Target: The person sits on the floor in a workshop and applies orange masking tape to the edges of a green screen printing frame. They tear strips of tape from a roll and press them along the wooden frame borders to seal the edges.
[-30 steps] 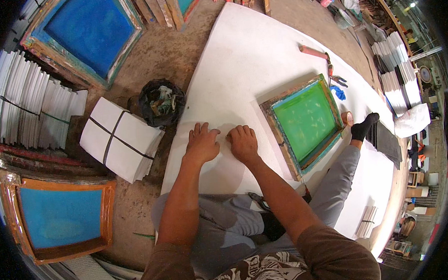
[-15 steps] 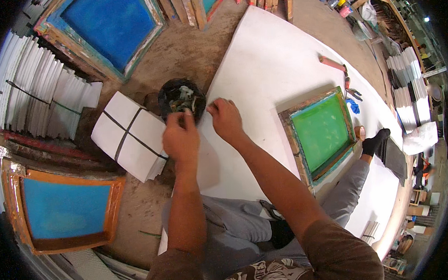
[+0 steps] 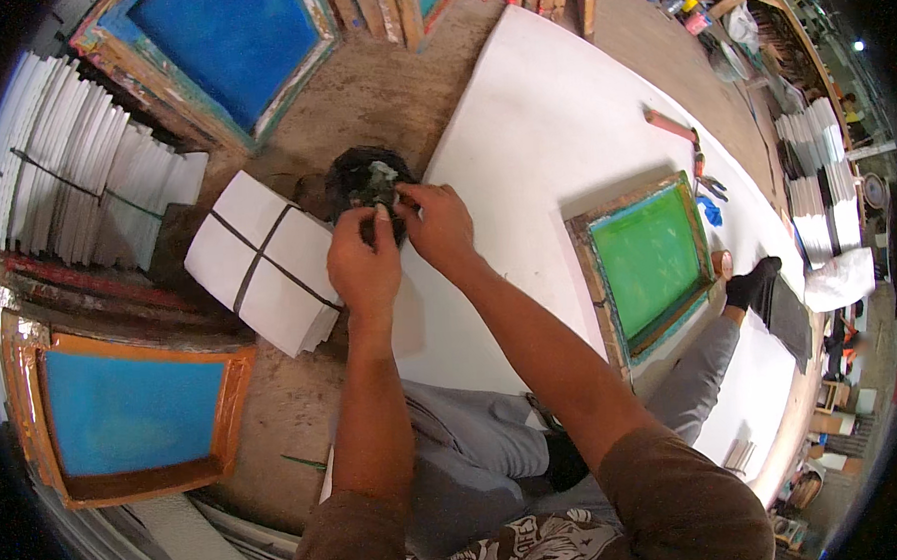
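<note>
Your black bag of scraps (image 3: pixel 342 172) is up at 11 o'clock, with the strapped white stack (image 3: pixel 263 263) over at 9. Your left hand (image 3: pixel 365 262) and right hand (image 3: pixel 443 225) are close together at its near side, fingers narrowed, but can't tell if anything's pinched. Bag looks light, floppy, maybe slippery, so I'd grab the bunched rim, not the thin side.

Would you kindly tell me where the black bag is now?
In the head view, the black bag is left of centre, partly behind the left hand and right hand, between the strapped stack and the white sheet.
</note>
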{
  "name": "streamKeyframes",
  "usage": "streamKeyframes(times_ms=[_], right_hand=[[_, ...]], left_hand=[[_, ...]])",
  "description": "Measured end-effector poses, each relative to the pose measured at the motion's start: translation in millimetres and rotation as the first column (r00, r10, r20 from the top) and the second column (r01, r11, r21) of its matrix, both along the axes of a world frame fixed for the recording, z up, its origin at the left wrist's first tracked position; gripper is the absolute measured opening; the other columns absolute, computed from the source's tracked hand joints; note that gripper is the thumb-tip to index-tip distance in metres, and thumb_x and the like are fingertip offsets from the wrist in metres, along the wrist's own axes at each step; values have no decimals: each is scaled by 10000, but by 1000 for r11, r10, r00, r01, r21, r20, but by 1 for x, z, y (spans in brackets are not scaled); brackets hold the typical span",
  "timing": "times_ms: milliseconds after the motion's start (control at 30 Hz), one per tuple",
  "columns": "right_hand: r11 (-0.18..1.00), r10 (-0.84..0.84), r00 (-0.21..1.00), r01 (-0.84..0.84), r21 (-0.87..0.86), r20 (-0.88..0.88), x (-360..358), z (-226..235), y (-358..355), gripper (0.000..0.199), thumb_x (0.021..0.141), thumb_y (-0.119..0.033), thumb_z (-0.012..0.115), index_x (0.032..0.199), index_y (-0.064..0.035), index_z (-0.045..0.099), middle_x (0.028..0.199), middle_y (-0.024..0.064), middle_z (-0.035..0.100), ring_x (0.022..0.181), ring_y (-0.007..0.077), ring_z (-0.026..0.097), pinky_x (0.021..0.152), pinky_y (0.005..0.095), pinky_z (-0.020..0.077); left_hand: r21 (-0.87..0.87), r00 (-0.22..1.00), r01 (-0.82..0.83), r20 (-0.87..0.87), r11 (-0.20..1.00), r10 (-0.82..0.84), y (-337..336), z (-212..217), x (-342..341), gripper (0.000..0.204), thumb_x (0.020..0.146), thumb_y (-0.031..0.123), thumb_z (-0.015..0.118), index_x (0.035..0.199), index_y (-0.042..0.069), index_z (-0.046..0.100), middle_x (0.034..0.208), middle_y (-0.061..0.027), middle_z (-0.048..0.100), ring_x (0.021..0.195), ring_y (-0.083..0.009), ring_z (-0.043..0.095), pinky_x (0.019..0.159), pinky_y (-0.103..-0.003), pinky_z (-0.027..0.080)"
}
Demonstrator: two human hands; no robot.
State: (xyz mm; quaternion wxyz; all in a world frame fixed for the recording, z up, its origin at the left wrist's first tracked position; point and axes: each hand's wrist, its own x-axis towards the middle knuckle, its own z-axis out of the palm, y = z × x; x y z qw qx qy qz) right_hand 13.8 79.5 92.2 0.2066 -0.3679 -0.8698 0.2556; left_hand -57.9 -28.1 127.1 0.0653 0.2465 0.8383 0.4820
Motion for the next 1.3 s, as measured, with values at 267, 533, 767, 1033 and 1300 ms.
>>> streamKeyframes(times_ms=[267, 533, 767, 1033, 1300], right_hand=[[949, -281, 911, 217, 230, 302, 185, -53, -66, 574, 919, -362, 683, 1409, -107, 526, 1469, 142, 505, 1366, 371, 451, 1125, 529, 363], [950, -299, 895, 245, 195, 331, 202, -67, -75, 627, 951, -396, 650, 1501, -154, 469, 1558, 191, 394, 1439, 428, 337, 1163, 575, 269], [954, -272, 909, 213, 210, 315, 190, -65, -76, 507, 935, -322, 683, 1405, -160, 584, 1525, 165, 438, 1418, 409, 369, 1154, 555, 297], [929, -331, 930, 292, 225, 159, 185, -73, -58, 357, 882, -257, 751, 1210, -131, 689, 1266, 90, 609, 1227, 345, 511, 1063, 504, 391], [903, -366, 922, 320, 287, 125, 170, -79, -51, 150, 863, -255, 725, 992, -181, 738, 1077, 36, 660, 1076, 287, 570, 970, 474, 424]], left_hand=[[-624, 668, 663, 244, 413, -703, 9, -31, 50, 612, 875, 342, 735, 1449, 217, 564, 1538, -183, 408, 1401, -414, 392, 1102, -532, 415], [-768, 539, 620, 269, 160, -798, 15, -33, 105, 695, 914, 442, 684, 1548, 303, 435, 1699, -182, 82, 1539, -464, 118, 1221, -609, 161], [-795, 512, 600, 296, 90, -806, 16, -45, 103, 757, 927, 516, 641, 1594, 357, 320, 1711, -150, 44, 1550, -449, 103, 1230, -625, 145], [-756, 531, 630, 252, 178, -809, 17, -53, 88, 659, 936, 422, 646, 1532, 227, 445, 1657, -126, 261, 1511, -389, 260, 1195, -623, 253], [-684, 541, 673, 194, 283, -818, 15, -54, 81, 591, 919, 393, 665, 1453, 171, 541, 1582, -157, 395, 1456, -372, 363, 1151, -558, 357]])
